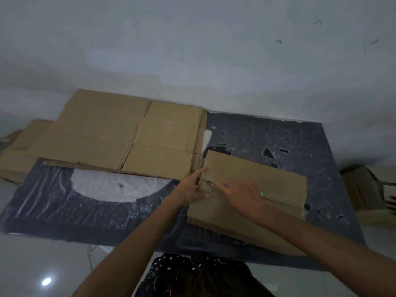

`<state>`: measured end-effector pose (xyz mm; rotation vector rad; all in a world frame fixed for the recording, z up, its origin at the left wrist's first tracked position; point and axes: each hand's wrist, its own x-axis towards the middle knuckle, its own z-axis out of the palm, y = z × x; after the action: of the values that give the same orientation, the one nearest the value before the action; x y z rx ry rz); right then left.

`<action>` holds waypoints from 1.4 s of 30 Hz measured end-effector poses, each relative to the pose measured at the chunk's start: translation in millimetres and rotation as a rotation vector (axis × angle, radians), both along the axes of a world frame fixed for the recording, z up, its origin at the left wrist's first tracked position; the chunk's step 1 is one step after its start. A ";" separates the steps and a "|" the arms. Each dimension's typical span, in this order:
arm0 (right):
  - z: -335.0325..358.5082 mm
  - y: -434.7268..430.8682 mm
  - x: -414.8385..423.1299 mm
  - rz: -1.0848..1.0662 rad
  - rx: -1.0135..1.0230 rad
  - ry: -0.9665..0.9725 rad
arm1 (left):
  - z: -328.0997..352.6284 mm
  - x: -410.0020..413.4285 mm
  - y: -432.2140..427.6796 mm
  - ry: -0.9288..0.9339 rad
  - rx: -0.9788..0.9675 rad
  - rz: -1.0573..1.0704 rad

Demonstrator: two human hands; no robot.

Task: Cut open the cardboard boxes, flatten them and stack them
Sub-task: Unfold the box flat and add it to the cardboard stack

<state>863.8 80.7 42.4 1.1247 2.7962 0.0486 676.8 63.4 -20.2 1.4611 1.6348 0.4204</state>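
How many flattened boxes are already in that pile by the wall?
2 that I can tell: a large top sheet lies by the wall, and a lower sheet peeks out beneath its left end. More may be hidden underneath.

Floor: pale glossy tiled floor (32,264), bearing one round bright light reflection (46,281) at lower left. A thin white cable (91,256) lies on it nearby.

Covering: a dark blue-black speckled sheet (278,136) lies flat on the floor. Its left part is wrinkled and shiny. Several ragged holes (269,153) show at its right, and a white half-round gap (111,187) at its left, with a small speck of debris (120,185) in it.

Wall: grey-white plastered wall (192,50), patchy, with a few small scuff marks (278,41).
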 end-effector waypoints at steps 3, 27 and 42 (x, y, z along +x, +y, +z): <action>-1.1 -2.1 7.9 -0.019 -0.073 -0.022 | 7.7 5.5 0.5 0.234 0.005 -0.071; 25.9 -14.3 224.6 -0.140 0.006 -0.267 | 22.1 98.7 14.7 0.937 0.177 -0.516; 7.6 -7.8 257.4 -0.341 -0.201 -0.314 | 9.7 150.5 4.2 0.610 0.357 -0.645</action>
<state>1121.2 72.9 50.0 1.3865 2.2523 -0.0794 827.3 67.5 -10.6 2.4476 1.4423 -0.1308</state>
